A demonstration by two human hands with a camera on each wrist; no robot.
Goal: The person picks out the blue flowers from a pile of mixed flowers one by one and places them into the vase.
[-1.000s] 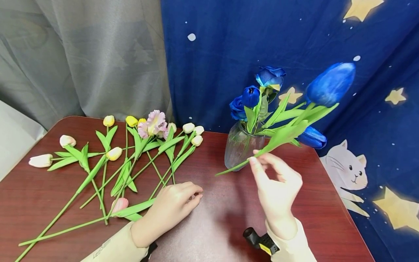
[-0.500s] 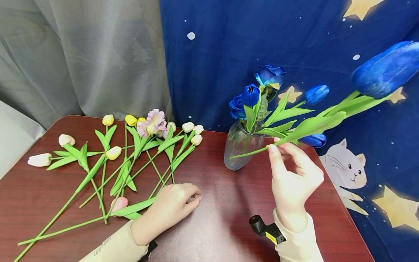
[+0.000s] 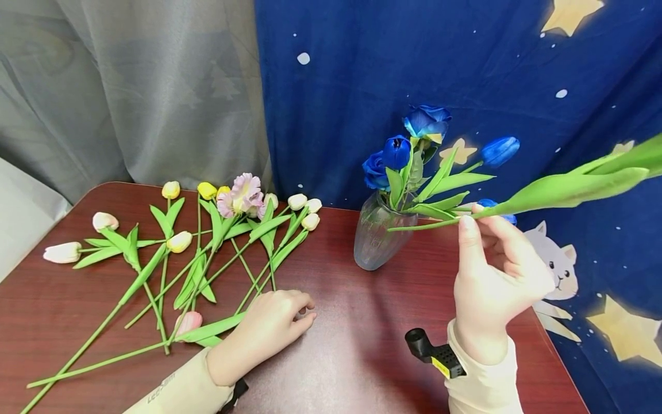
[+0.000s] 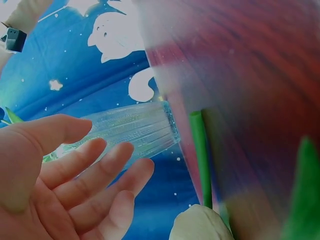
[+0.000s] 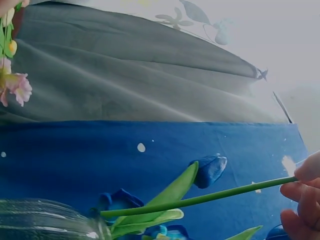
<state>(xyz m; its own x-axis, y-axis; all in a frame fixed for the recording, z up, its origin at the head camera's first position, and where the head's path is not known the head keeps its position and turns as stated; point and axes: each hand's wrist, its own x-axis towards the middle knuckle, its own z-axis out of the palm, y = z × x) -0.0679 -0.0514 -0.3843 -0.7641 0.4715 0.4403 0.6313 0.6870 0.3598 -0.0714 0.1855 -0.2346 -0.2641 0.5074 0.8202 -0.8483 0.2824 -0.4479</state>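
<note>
My right hand (image 3: 499,279) pinches the green stem of a blue tulip (image 3: 564,192) between thumb and fingertips. It holds the flower above the table at the right, with the bloom outside the head view. The bare stem end points left, in front of the ribbed glass vase (image 3: 380,241) in the head view. In the right wrist view, the stem's end appears beside the vase rim (image 5: 102,227). Blue roses (image 3: 426,122) and blue tulips (image 3: 500,150) stand in the vase. My left hand (image 3: 274,316) rests on the table, fingers loosely bent and holding nothing.
Loose flowers lie crossed on the left half of the table: white tulips (image 3: 63,253), yellow tulips (image 3: 207,191), a pink tulip (image 3: 189,324) and a lilac ruffled bloom (image 3: 243,195). A grey curtain (image 3: 176,86) and a blue starry curtain (image 3: 351,86) hang behind.
My right hand has moved right with the tulip, which has tipped closer to level. Its bloom has passed out of the head view. My left hand has hardly moved.
</note>
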